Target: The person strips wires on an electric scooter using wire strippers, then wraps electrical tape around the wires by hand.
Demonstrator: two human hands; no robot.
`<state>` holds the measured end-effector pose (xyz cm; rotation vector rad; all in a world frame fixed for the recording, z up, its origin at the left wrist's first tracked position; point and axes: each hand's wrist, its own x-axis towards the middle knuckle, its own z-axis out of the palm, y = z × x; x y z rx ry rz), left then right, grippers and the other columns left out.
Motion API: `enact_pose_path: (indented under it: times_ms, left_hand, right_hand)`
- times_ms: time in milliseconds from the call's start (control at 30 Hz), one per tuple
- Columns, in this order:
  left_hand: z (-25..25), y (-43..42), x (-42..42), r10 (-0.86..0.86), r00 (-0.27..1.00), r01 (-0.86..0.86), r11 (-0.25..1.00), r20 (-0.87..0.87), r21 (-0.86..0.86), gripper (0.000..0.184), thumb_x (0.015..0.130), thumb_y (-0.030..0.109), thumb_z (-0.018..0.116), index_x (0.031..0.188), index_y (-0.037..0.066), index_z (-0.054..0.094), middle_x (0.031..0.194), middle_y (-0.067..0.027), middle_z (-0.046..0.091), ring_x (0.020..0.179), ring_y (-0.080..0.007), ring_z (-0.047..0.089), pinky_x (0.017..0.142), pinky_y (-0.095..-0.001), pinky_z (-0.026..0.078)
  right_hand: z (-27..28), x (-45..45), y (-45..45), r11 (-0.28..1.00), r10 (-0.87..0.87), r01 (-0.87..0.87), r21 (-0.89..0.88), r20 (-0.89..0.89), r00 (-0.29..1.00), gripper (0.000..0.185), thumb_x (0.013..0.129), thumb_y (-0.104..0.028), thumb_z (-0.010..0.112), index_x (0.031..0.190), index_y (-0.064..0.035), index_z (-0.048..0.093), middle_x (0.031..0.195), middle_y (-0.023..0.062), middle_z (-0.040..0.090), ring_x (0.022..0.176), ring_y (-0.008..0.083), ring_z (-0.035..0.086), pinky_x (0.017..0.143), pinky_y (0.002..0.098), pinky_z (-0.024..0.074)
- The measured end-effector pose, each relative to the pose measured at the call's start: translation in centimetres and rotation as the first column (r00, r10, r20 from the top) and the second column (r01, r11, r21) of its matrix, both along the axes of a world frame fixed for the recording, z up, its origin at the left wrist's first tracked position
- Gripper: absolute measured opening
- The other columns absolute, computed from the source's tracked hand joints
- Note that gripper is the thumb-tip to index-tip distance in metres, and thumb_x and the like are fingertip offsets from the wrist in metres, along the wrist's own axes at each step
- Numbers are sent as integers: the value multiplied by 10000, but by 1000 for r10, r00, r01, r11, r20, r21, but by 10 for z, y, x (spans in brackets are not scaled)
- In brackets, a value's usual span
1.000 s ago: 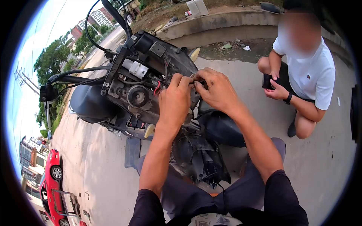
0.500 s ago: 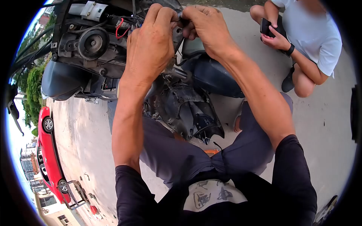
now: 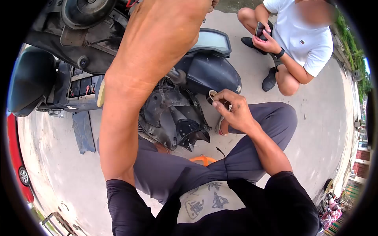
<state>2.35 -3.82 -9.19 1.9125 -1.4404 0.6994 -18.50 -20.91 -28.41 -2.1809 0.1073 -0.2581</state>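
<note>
In my right hand (image 3: 237, 112), above my knee, a roll of black tape (image 3: 211, 96) is pinched between thumb and fingers. My left hand (image 3: 167, 31) reaches up to the opened front of a scooter, close to the camera. Its fingers run past the top edge, so what they touch is hidden. Left of that hand are the round black horn (image 3: 84, 13) and a bit of red wire (image 3: 131, 3). Beyond the tape lie a dark rounded fairing (image 3: 214, 75) and a display unit (image 3: 212, 41).
A black plastic body panel (image 3: 185, 122) lies on the ground between my legs, with an orange object (image 3: 203, 160) nearer me. A person in a white shirt (image 3: 301, 39) squats at the right, holding a phone (image 3: 260, 29). A red car (image 3: 16, 165) is at far left.
My right hand has left the wiring beside my left hand and come down toward my knee, with the tape roll now visible in it. The view has shifted, bringing my left hand closer.
</note>
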Motion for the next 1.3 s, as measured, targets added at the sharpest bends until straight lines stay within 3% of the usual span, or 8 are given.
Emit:
enact_pose_path:
  times_ms: [67, 233, 333, 433, 567, 733, 900, 1300]
  left_hand:
    - [-1, 2, 0, -1, 1000, 1, 1000, 6, 8, 84, 1003, 34, 633, 1073, 32, 588, 1097, -175, 604, 906, -475, 669, 746, -556, 540]
    - [5, 2, -7, 21, 997, -16, 997, -76, 69, 92, 986, 47, 627, 1076, 31, 637, 1144, -163, 629, 998, -446, 680, 835, -556, 546]
    - [-9, -9, -4, 17, 999, -15, 999, 49, -42, 83, 1015, 33, 656, 1090, 62, 635, 1078, -114, 667, 936, -419, 682, 754, -485, 533]
    - [-6, -7, -5, 105, 994, -105, 994, -3, 0, 85, 1013, 34, 649, 1087, 74, 632, 1076, -111, 665, 921, -429, 697, 732, -511, 544]
    - [-2, -8, -10, 211, 977, -212, 971, 25, 108, 218, 965, -26, 592, 1137, 107, 609, 1117, -97, 641, 814, -397, 748, 700, -535, 603]
    - [-1, -12, -11, 252, 967, -253, 953, 23, 166, 375, 935, -48, 599, 1262, 136, 611, 1120, -112, 643, 815, -404, 750, 686, -530, 606]
    - [6, -14, -15, 227, 973, -224, 970, -29, 91, 734, 905, -85, 655, 1569, 203, 533, 1004, -115, 721, 802, -403, 743, 693, -506, 592]
    - [-2, -24, -6, 223, 972, -230, 969, -74, -89, 560, 964, -71, 699, 1490, 81, 580, 1008, -158, 787, 855, -341, 789, 718, -439, 602]
  right_hand:
    - [-40, -27, 11, 954, -41, 6, -301, -111, 993, 155, 987, -135, 716, 1084, -15, 721, 1046, 151, 729, 863, 368, 745, 773, 477, 592]
    - [-139, -35, -9, 864, -85, -143, -483, -419, 904, 181, 977, -139, 670, 1117, -42, 732, 1100, 164, 741, 985, 399, 756, 863, 520, 606]
    - [-168, -40, -18, 866, -66, -196, -460, -492, 868, 205, 963, -135, 674, 1139, -44, 731, 1138, 163, 742, 1053, 404, 753, 907, 515, 606]
    - [-177, -46, -21, 902, 26, -210, -378, -438, 899, 415, 960, -207, 713, 1350, -71, 676, 1480, 176, 628, 1125, 427, 738, 988, 513, 589]
    - [-94, -29, 0, 920, 105, -217, -326, -329, 938, 320, 1007, -306, 734, 1209, -58, 757, 1353, 136, 725, 1048, 409, 763, 917, 514, 610]
    - [38, 10, 6, 969, 21, 46, -242, 264, 964, 255, 935, -57, 810, 1180, -34, 746, 1204, 133, 738, 826, 245, 760, 739, 358, 623]
    - [143, 83, -15, 994, -65, 98, -41, 496, 866, 388, 923, -69, 842, 1278, 4, 703, 1255, 132, 709, 862, 182, 749, 712, 313, 575]
    - [158, 159, -25, 988, 38, -128, 91, 654, 756, 80, 926, 36, 794, 972, 22, 731, 945, 84, 734, 772, 151, 713, 681, 284, 552]
